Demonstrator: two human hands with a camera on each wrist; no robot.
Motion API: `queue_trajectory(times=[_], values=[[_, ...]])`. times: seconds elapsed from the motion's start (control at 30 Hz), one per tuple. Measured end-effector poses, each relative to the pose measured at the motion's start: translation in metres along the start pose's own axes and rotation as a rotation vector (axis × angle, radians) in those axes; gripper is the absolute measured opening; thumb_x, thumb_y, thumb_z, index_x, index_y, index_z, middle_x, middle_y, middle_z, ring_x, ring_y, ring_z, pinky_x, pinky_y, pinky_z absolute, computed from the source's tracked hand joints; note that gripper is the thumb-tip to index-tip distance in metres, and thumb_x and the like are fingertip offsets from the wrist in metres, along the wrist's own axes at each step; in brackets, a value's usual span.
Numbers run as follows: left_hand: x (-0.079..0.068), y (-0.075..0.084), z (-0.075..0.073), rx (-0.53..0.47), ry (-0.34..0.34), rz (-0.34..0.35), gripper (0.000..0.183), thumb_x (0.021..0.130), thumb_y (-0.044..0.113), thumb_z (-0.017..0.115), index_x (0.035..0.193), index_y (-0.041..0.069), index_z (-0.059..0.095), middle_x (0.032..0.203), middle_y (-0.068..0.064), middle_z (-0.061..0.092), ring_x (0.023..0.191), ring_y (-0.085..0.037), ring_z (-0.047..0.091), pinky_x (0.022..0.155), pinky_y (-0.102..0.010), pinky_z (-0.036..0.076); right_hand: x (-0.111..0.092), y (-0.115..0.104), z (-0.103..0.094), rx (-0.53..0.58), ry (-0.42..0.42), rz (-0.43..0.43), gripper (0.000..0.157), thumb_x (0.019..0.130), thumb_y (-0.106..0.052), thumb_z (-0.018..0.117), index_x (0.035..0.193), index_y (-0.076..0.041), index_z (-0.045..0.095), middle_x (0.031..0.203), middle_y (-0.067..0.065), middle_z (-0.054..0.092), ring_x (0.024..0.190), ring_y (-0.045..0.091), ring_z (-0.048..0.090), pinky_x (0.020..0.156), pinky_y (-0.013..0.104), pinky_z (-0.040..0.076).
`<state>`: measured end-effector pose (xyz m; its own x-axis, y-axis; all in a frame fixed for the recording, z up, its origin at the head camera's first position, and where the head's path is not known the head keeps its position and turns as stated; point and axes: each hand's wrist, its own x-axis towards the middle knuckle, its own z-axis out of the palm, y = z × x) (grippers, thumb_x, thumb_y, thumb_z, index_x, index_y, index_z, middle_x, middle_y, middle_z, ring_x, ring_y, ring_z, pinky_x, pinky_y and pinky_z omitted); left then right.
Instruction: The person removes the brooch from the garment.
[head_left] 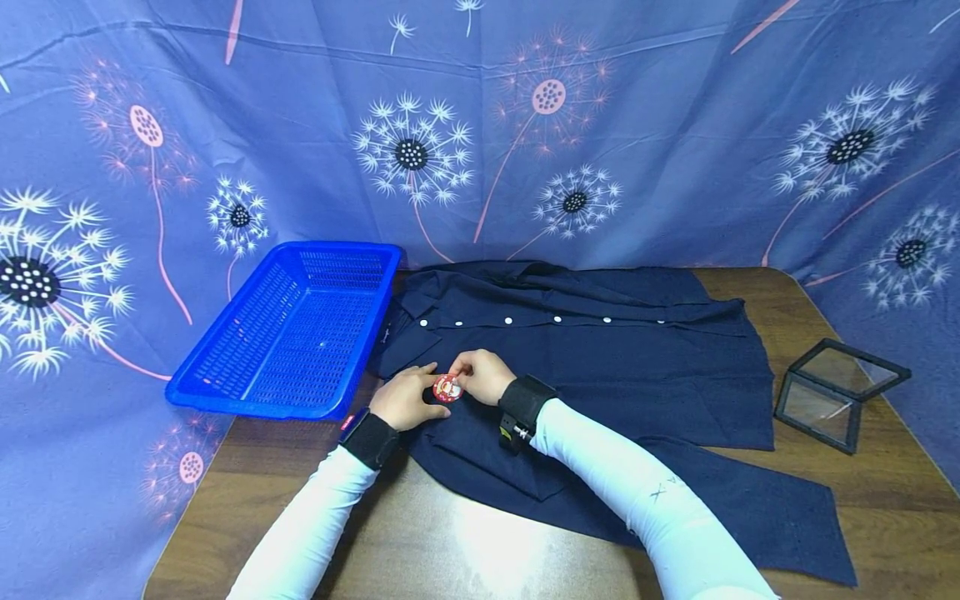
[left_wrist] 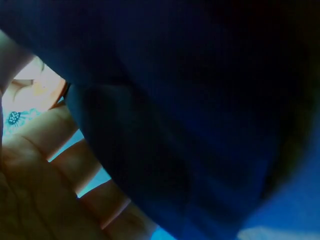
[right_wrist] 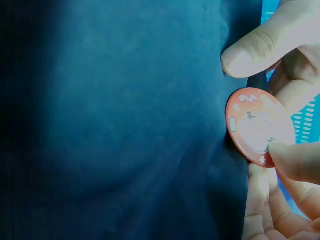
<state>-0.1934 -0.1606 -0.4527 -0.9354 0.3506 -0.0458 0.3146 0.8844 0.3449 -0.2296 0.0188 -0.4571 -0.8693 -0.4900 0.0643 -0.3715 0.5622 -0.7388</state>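
A navy button-up shirt point(head_left: 592, 367) lies spread on the table, its collar end at the left and a row of white buttons along it. At its left part, my right hand point(head_left: 483, 377) pinches a round red pin badge point(right_wrist: 261, 120) with a printed white figure. The right thumb lies on the badge's face, with fingers bent beneath it. My left hand point(head_left: 407, 398) grips the shirt's cloth right beside the badge, thumb in front and fingers behind. In the left wrist view, dark cloth point(left_wrist: 135, 115) hides most of the left fingertips. The badge's back is hidden.
A blue perforated plastic basket point(head_left: 281, 333) stands at the left, close to the collar end. At the right edge of the wooden table point(head_left: 450, 542), a black-framed folding stand with two clear panels point(head_left: 840, 392) stands near the shirt hem. A dandelion-print curtain point(head_left: 480, 167) hangs behind.
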Motion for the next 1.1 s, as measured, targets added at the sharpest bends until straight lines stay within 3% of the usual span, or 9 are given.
queue_trajectory(times=[0.43,0.63,0.87,1.1], values=[[0.002,-0.004,0.004,0.019,0.015,-0.011,0.057,0.073,0.039,0.084,0.121,0.013,0.07,0.142,-0.013,0.056,0.132,-0.032,0.052,0.109,-0.045,0.042,-0.001,-0.001,-0.003,-0.008,0.015,-0.013,0.005,0.082,-0.002,0.067,0.083,-0.005,0.071,0.073,0.003,0.067,0.063,0.004,0.051,0.061,0.018,0.041],[0.003,-0.004,0.006,0.023,0.019,-0.013,0.055,0.074,0.039,0.083,0.12,0.012,0.071,0.141,-0.013,0.057,0.132,-0.032,0.053,0.109,-0.045,0.042,-0.003,-0.007,-0.005,-0.131,0.024,-0.049,0.005,0.083,-0.004,0.068,0.083,-0.008,0.071,0.078,0.002,0.066,0.068,0.009,0.055,0.063,0.021,0.043],[0.002,-0.003,0.004,0.033,0.017,-0.008,0.058,0.076,0.039,0.082,0.125,0.013,0.067,0.142,-0.013,0.056,0.133,-0.032,0.052,0.109,-0.046,0.042,-0.006,-0.013,-0.002,-0.326,0.041,-0.157,0.005,0.084,-0.005,0.07,0.087,-0.009,0.07,0.082,0.003,0.063,0.075,0.016,0.061,0.067,0.031,0.049],[0.0,-0.001,0.004,0.03,0.0,-0.02,0.061,0.077,0.038,0.081,0.129,0.012,0.064,0.144,-0.013,0.054,0.134,-0.032,0.05,0.111,-0.046,0.04,-0.008,-0.017,0.0,-0.427,0.05,-0.221,0.006,0.085,-0.006,0.068,0.083,-0.011,0.066,0.082,0.003,0.062,0.076,0.017,0.062,0.07,0.035,0.052]])
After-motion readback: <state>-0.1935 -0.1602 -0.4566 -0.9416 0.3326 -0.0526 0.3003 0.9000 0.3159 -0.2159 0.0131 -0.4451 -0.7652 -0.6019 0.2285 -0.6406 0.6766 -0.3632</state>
